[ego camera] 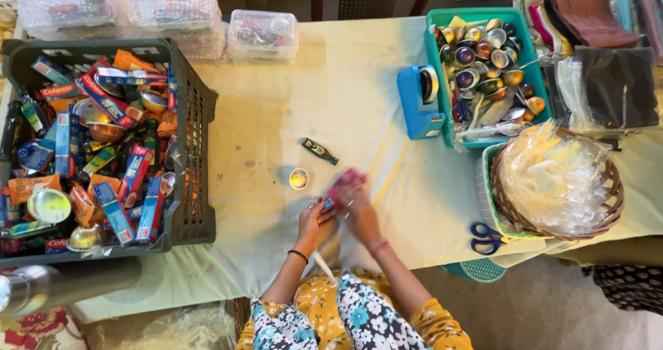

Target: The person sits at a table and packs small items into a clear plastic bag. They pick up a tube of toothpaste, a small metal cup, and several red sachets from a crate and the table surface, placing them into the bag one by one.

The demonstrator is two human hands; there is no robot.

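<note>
both hands busy on a small pink packet at the near middle of the table

crate left; small bowl just left of the hands. left hand pinches the packet by its near end, right hand clasps over it. it looks light, soft and crinkly, likely best held by the edges. basket right.

Three lidded plastic boxes, one scissors, one small bowl
</note>
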